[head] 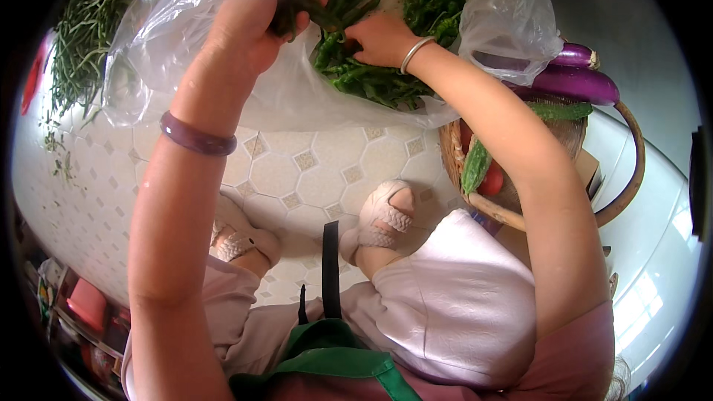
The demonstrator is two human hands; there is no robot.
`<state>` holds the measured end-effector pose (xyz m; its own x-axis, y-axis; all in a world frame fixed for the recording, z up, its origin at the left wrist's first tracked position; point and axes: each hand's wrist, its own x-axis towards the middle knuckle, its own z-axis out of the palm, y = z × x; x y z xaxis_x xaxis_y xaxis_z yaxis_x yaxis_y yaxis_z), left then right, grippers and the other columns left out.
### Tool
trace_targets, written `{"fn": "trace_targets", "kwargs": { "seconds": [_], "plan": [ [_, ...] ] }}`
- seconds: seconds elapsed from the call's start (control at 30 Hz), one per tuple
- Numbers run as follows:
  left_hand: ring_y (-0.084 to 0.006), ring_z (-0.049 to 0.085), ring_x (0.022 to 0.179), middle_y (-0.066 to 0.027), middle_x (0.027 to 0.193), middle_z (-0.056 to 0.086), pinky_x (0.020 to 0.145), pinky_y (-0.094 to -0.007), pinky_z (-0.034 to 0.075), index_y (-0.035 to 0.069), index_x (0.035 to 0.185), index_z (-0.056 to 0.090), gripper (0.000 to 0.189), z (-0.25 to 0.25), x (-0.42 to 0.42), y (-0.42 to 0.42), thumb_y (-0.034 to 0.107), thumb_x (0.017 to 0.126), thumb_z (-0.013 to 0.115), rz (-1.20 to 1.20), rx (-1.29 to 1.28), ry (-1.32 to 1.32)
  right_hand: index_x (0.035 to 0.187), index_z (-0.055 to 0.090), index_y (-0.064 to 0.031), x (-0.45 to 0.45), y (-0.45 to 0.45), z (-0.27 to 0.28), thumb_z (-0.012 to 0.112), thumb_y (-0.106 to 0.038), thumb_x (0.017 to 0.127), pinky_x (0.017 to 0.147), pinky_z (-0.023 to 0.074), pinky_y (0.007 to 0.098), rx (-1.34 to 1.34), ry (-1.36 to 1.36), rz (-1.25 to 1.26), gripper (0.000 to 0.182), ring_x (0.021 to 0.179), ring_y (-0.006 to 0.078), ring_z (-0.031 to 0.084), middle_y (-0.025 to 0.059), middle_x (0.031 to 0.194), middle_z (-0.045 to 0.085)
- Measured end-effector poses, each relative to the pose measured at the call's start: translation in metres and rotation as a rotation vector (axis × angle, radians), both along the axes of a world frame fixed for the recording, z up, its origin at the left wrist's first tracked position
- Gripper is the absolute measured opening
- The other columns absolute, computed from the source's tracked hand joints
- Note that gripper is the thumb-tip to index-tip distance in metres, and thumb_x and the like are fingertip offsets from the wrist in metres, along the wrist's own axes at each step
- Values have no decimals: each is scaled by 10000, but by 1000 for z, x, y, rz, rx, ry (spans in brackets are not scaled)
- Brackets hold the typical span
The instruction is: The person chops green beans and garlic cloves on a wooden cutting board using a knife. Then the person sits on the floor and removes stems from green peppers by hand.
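Observation:
Green chili peppers (437, 3) lie in a loose pile inside a large clear plastic bag (184, 67), spread wide at the top of the view. My left hand (253, 25), above the left part of the bag, has its fingers curled around a few dark green peppers (303, 8). My right hand (384, 39) is down in the pile, thumb and forefinger among the peppers. Whether it grips any is hidden by the hand itself.
Green beans (92, 39) are heaped at the left, with scraps (61, 161) below them. On the right, a wicker basket (457, 150) holds purple eggplants (579, 83), a bitter melon (476, 167) and a red vegetable (493, 179), beside a glossy white surface (652, 189). My sandalled feet rest on floor tiles (312, 184).

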<state>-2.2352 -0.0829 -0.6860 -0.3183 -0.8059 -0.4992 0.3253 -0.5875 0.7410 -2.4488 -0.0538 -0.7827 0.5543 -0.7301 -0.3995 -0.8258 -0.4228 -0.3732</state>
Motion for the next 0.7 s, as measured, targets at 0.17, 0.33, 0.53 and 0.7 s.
{"fn": "trace_targets", "kwargs": {
  "seconds": [0.17,0.33,0.53,0.7],
  "plan": [
    [-131,605,727,-36,846,622,487,-202,418,47,1056,628,226,-3,4,4,207,897,608,-5,21,-6,829,655,-129,-5,-8,7,664,-222,747,686,500,399,47,-48,-38,124,788,271,639,66,807,666],
    [-132,607,732,-37,844,623,485,-199,423,48,1047,630,213,-2,3,3,194,893,613,3,28,-11,820,636,-87,-13,-15,5,664,-192,752,690,502,353,39,-197,-111,128,740,240,631,70,782,656],
    [-127,610,727,-33,827,624,479,-195,431,60,1047,625,201,3,4,4,198,902,602,6,-33,-4,861,639,-45,-22,-27,22,669,-136,745,696,501,297,167,-336,-268,151,731,176,628,68,777,660],
    [-127,619,742,-35,863,642,492,-202,443,69,1070,615,210,1,5,3,216,925,572,-39,-8,3,876,622,-18,-43,-51,66,620,-94,756,706,487,267,96,-372,-298,142,770,106,606,29,796,652]
  ]
}}
